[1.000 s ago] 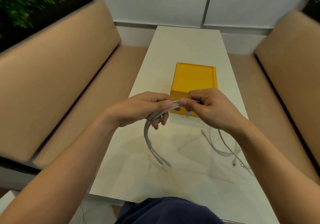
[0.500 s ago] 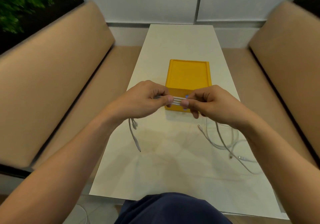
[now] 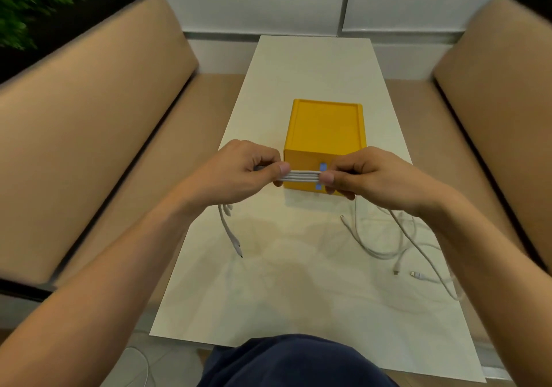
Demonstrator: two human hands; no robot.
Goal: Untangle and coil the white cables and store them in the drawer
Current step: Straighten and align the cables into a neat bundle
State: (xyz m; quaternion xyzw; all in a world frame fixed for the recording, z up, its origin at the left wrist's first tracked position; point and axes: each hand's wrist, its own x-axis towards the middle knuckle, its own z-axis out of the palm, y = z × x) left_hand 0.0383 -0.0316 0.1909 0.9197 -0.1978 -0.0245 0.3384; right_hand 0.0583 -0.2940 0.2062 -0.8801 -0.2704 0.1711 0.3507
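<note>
Several strands of white cable [image 3: 301,175] stretch flat and side by side between my two hands, just in front of the yellow drawer box [image 3: 325,129]. My left hand [image 3: 239,173] pinches the bundle at its left end; plug ends [image 3: 236,243] dangle below it toward the table. My right hand [image 3: 373,174] pinches the right end, partly covering the box's front with its blue marks [image 3: 322,167]. More white cable [image 3: 388,243] trails loose on the table under my right wrist. The drawer looks closed.
The narrow white table [image 3: 298,291] runs away from me between two tan bench seats [image 3: 89,135]. Loose cable plugs [image 3: 415,274] lie near the table's right edge. A white wall closes the far end; green plants sit top left.
My hands have moved apart, pulling the cable strands taut and flat between them. The hanging loop under my left hand has shortened to dangling ends. The view has shifted slightly.
</note>
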